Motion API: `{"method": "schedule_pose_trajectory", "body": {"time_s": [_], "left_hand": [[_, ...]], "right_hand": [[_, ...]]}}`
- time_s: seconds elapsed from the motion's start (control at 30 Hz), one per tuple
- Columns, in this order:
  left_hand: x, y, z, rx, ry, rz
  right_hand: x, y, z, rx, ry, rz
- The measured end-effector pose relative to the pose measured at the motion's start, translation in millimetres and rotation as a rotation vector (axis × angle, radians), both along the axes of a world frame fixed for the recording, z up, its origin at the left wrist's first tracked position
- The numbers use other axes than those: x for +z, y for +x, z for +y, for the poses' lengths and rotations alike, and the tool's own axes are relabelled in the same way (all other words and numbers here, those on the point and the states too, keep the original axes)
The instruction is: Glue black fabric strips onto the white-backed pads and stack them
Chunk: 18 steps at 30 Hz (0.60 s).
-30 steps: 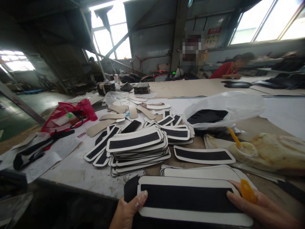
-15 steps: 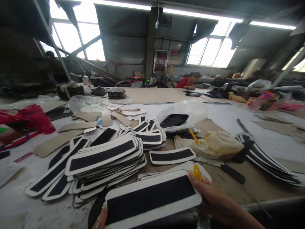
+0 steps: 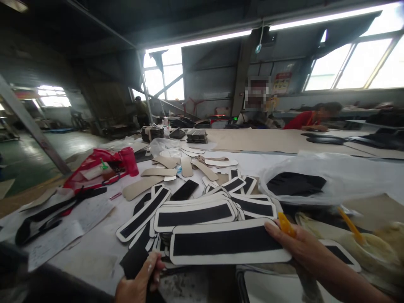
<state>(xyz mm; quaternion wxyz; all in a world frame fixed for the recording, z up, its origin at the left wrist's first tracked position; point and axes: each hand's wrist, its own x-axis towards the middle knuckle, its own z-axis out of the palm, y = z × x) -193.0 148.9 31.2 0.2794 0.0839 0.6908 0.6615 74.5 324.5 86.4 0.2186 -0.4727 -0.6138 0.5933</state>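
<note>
My right hand (image 3: pixel 299 244) grips the right end of a white-edged panel (image 3: pixel 230 242) with a black strip along its middle. A small yellow plastic spreader (image 3: pixel 286 225) also sticks up between its thumb and fingers. My left hand (image 3: pixel 143 273) has its fingers curled round a black strip (image 3: pixel 135 260), just off the panel's left end. Pale flecks dot its fingertips. Behind the held panel lies a stack of similar panels (image 3: pixel 194 215), partly covered by it. More such panels (image 3: pixel 143 214) lie crosswise to the left.
A clear plastic bag (image 3: pixel 347 168) with black pieces sits at the back right, near a stained glue container (image 3: pixel 375 248) holding a yellow stick. Beige pieces (image 3: pixel 142 188) and a red bag (image 3: pixel 94 168) lie to the left. A person in red (image 3: pixel 303 120) leans over the far table.
The view has swung left. The held panel has moved from the front up before the stack. My left hand has come off its left end; my right hand still grips it.
</note>
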Motion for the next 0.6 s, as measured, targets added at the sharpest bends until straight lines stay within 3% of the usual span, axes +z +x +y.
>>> {"method": "schedule_pose_trajectory", "body": {"time_s": [0.13, 0.3, 0.5, 0.6], "left_hand": [[8.5, -14, 9, 0.076, 0.029, -0.055], [-3.1, -24, 24, 0.079, 0.074, -0.042], [-11.8, -26, 34, 0.104, 0.055, 0.001], [-10.3, -21, 35, 0.091, 0.047, -0.025]], "right_hand": [[4.2, -30, 22, 0.01, 0.027, -0.006], [-3.0, -57, 51, 0.093, 0.16, -0.031], [-14.3, -67, 66, 0.151, 0.629, -0.416], [-18.6, -66, 67, 0.137, 0.767, -0.524]]}}
